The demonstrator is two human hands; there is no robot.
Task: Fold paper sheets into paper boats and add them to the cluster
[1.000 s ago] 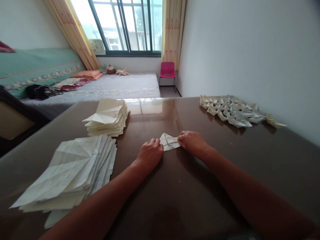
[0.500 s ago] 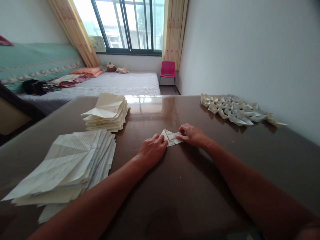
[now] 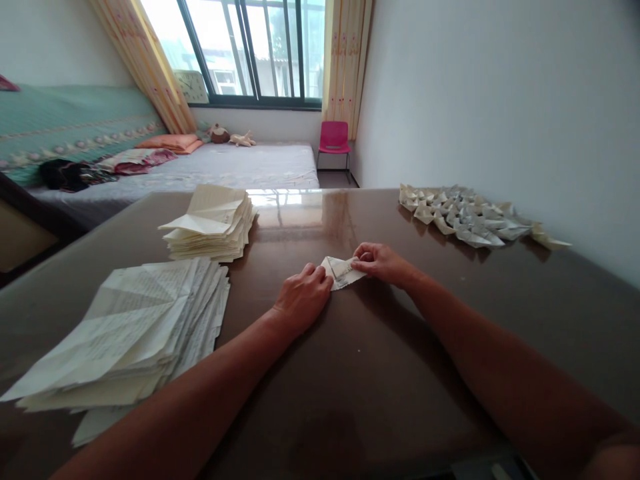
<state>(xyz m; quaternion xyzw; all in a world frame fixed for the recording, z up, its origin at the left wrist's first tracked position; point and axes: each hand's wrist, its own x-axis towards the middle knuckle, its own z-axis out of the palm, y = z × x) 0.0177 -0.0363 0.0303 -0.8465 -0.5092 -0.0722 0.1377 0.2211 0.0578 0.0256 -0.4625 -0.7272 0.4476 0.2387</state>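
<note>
In the head view, your folded paper lies on the brown table, in front of you and between your hands. It is small and off-white, creased into flat, angled layers, with a peak toward its far left side. A dark line slants down from that peak, and the near edge looks ragged; faint dark marks run across the paper — too small to read. Your right hand pinches its right end between thumb and fingers. Your left hand sits with curled fingers on its left end; you cannot tell whether they grip or only press. Well apart on the right stand folded paper boats — white and cream, clustered close together.
</note>
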